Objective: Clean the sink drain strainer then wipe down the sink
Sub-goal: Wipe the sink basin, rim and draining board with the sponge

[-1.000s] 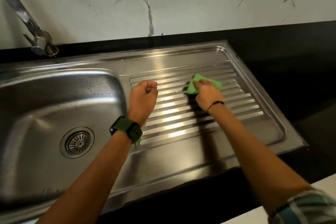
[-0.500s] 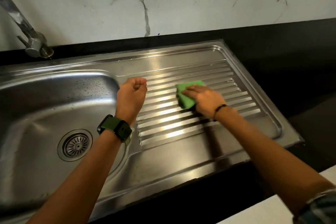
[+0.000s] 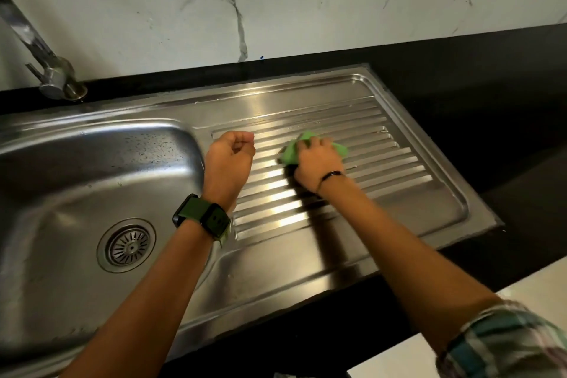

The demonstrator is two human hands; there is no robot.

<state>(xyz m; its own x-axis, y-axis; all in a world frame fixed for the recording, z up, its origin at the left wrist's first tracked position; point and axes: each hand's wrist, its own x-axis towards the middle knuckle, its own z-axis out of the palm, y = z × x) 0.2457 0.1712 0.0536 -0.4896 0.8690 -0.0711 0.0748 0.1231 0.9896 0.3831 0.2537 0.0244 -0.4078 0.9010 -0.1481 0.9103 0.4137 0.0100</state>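
Observation:
A steel sink point(image 3: 76, 169) has a ribbed draining board point(image 3: 383, 144) on its right. The round drain strainer point(image 3: 126, 245) sits in the bowl's floor at the lower left. My right hand point(image 3: 316, 163) presses a green cloth point(image 3: 291, 154) onto the ribs in the middle of the board, its fingers bent over the cloth. My left hand point(image 3: 228, 163), with a green watch on the wrist, hovers in a loose fist over the board's left edge and holds nothing.
A steel tap point(image 3: 52, 77) rises at the back left. Black counter point(image 3: 491, 95) surrounds the sink, with a white marble wall point(image 3: 276, 3) behind. A white surface point(image 3: 399, 356) lies at the lower right.
My right hand has slid the green cloth back and forth across the ribs, ending near the board's middle. The left fist has stayed beside it.

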